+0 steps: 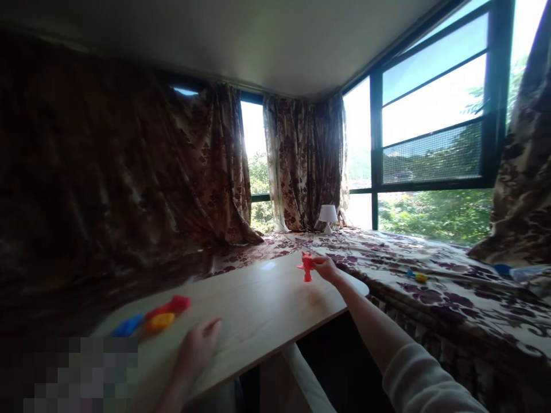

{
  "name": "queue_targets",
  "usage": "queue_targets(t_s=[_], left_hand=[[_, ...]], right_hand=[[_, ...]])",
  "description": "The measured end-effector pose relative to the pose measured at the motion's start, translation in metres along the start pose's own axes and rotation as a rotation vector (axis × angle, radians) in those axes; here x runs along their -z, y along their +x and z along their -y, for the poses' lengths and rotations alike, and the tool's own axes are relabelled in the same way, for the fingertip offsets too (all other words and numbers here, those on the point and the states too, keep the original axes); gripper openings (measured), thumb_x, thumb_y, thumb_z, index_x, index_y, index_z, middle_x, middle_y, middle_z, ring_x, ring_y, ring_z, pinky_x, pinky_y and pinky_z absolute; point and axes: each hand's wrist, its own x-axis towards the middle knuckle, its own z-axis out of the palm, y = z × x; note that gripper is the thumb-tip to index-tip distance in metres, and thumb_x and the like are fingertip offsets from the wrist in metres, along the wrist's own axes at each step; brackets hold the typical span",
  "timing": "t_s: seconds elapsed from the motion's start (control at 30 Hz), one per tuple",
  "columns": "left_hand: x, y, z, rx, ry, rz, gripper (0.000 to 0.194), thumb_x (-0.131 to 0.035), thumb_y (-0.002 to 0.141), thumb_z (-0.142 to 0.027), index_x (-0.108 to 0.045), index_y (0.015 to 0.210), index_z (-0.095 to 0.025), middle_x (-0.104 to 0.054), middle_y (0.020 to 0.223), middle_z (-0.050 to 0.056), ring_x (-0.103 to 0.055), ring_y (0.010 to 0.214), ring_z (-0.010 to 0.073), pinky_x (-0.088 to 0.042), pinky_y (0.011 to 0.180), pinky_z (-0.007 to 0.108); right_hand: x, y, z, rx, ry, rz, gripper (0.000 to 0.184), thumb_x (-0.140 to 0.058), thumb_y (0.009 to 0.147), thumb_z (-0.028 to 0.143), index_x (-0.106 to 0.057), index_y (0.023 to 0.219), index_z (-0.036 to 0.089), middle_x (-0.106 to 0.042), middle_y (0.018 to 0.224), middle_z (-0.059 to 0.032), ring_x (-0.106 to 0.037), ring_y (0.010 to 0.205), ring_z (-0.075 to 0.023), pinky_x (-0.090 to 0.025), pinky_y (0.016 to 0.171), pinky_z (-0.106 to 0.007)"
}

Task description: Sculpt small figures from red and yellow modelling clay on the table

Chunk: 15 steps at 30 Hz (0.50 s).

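Observation:
My right hand (326, 268) is closed on a small red plastic toy figure (307, 267), pinching its right side. The figure stands upright at the far right part of the light wooden table (253, 298), with two points on top and a bit sticking out to the left; whether its base touches the table I cannot tell. My left hand (200, 344) is low over the near left part of the table, blurred, its fingers partly hidden. To its left lie a blurred blue piece (128, 325), a yellow piece (160, 322) and a red piece (174, 305), close together.
Beyond the table spreads a flower-patterned cover (413, 258) bearing a small white lamp (328, 217) and a blue-and-yellow toy piece (418, 277). Patterned curtains (297, 160) hang by the windows. A blue item with clear plastic (523, 272) lies far right.

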Motion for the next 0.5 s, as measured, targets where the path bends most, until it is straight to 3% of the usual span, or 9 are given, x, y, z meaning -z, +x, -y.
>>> queue_targets(t_s=[0.3, 0.5], left_hand=[[-0.0005, 0.0033, 0.0098, -0.007, 0.019, 0.003, 0.035, -0.049, 0.062, -0.043, -0.068, 0.078, -0.018, -0.072, 0.090, 0.007, -0.063, 0.095, 0.0252, -0.047, 0.086, 0.032], [0.0004, 0.0031, 0.0069, -0.008, 0.039, 0.029, 0.039, -0.048, 0.062, -0.045, -0.068, 0.079, -0.017, -0.072, 0.091, 0.008, -0.063, 0.095, 0.0258, -0.047, 0.086, 0.032]], right_hand=[[0.0009, -0.0113, -0.0043, -0.046, -0.055, 0.043, 0.024, -0.055, 0.068, 0.028, -0.071, 0.063, 0.011, -0.060, 0.052, -0.0002, -0.053, 0.053, -0.0134, -0.037, 0.053, -0.024], [0.0078, -0.0103, -0.0013, -0.077, -0.102, 0.087, 0.023, -0.055, 0.069, 0.025, -0.073, 0.074, 0.013, -0.067, 0.063, -0.0020, -0.059, 0.063, -0.0157, -0.042, 0.060, -0.024]])
